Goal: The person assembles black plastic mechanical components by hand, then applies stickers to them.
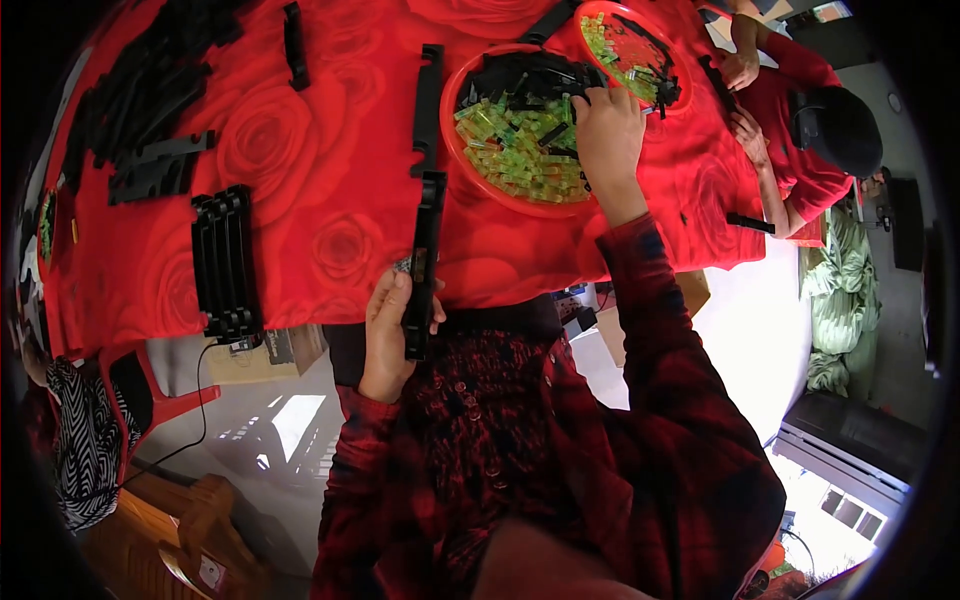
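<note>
My left hand (386, 325) grips a long black plastic bar (424, 270), held nearly upright at the table's front edge, thumb on its near side. My right hand (612, 135) reaches over the right side of a round red basin (450, 150). Its fingers are bent down among the small parts, and whatever they pinch is hidden. In the basin, yellow-green clear pieces (500, 150) fill the near part and small black pieces (520, 75) the far part. Just beyond the held bar, another black bar (428, 105) lies on the red cloth.
Neatly lined-up black bars (227, 262) lie at the left front, with a large heap of black bars (150, 90) behind. A second red basin (680, 75) of similar pieces stands at the far right. There, a person in red (800, 150) works with both hands at the table (340, 180).
</note>
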